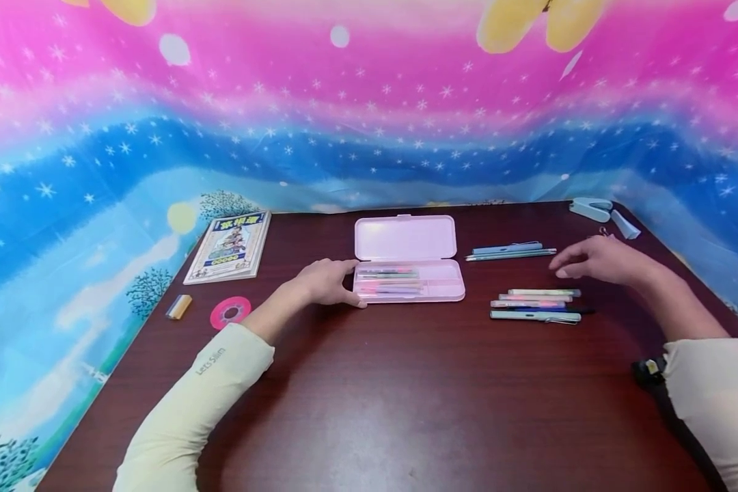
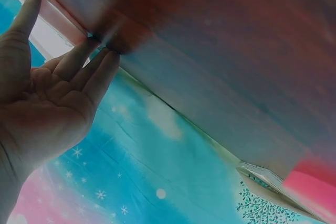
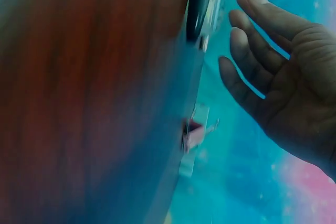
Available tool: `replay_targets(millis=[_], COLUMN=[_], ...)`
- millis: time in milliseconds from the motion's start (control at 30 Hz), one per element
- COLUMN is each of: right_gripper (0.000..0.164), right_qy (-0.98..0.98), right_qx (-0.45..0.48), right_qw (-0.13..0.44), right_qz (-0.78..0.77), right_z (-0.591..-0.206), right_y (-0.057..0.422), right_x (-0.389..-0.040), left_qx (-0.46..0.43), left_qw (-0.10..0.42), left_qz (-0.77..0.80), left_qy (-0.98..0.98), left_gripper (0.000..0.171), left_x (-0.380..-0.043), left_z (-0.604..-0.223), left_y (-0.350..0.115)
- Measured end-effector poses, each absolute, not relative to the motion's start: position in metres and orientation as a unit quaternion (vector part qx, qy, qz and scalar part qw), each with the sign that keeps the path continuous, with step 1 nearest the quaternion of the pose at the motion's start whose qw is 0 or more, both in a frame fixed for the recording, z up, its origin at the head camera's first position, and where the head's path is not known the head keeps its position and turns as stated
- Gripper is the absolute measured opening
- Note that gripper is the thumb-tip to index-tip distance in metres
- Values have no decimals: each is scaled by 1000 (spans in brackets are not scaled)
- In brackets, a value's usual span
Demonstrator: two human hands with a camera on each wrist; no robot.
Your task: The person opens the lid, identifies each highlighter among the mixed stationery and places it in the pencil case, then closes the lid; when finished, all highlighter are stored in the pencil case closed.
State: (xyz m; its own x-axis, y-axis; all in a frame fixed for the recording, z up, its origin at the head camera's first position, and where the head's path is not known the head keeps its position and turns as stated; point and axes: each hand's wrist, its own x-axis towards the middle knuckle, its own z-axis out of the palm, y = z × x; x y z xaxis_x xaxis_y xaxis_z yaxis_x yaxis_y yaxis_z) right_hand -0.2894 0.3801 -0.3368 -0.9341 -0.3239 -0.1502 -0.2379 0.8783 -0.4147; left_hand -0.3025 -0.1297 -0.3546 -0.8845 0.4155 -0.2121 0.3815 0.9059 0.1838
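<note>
A pink pencil case lies with its lid raised at the back and several pens in its left part. My left hand holds the case's left end, thumb at the front corner and fingers at the back one. In the left wrist view, the fingers reach to the table beside the case. My right hand hovers over the right side, fingers loosely bent and nothing in them. Nearest to it are two slim blue-green pens and a group of several pens and markers.
At the far left lies a book, with a small eraser-like block and a pink tape roll nearer. A light blue stapler and a small pale object sit at the far right corner. Patterned cloth hangs behind the table.
</note>
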Motion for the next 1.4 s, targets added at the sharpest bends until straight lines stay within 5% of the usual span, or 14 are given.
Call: replay_targets(millis=[367,733,1400], right_gripper=[29,10,12], right_qy=[946,953,967], right_qx=[-138,-165,-196], right_qw=[191,157,42], right_qz=[-225,-201,-159], right_z=[-344,-346,-332], right_y=[407,395,341], right_x=[-270,-274,-304], left_qx=[205,201,199], left_qw=[130,129,133], left_qz=[75,77,83], left_qy=[967,968,967], left_gripper=[96,95,95], left_x=[-303,-301,-300], left_z=[-353,-352,-353], left_y=[-129,-129,-128])
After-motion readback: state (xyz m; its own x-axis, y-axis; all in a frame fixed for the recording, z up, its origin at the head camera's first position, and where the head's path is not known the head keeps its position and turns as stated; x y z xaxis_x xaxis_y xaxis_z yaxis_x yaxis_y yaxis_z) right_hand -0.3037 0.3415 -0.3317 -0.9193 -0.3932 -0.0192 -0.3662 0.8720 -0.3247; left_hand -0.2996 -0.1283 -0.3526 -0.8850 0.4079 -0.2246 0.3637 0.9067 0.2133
